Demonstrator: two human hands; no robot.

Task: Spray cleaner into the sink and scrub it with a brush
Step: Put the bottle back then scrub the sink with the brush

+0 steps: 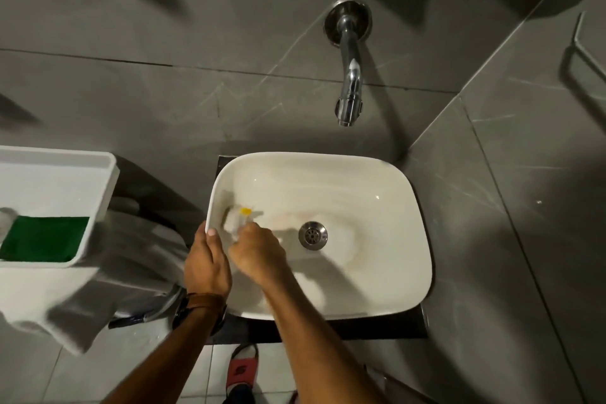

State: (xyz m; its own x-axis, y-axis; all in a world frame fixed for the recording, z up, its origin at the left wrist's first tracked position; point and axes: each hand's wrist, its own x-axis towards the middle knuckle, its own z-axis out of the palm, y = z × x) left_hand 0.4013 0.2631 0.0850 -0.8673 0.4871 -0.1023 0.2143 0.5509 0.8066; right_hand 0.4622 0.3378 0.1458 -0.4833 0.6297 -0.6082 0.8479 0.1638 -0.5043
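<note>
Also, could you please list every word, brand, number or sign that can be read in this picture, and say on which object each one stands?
"S": a single white mark, shaped like this letter, on the strap of the red slipper below the sink.
Brush in the right hand: a yellow patch, too blurred to tell whether it bears text.
Faucet, white tray, watch at the left hand: no readable text.

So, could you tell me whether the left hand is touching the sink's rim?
Touching. The head view shows the left hand gripping the left rim of the sink, its thumb hooked over the edge.
</note>
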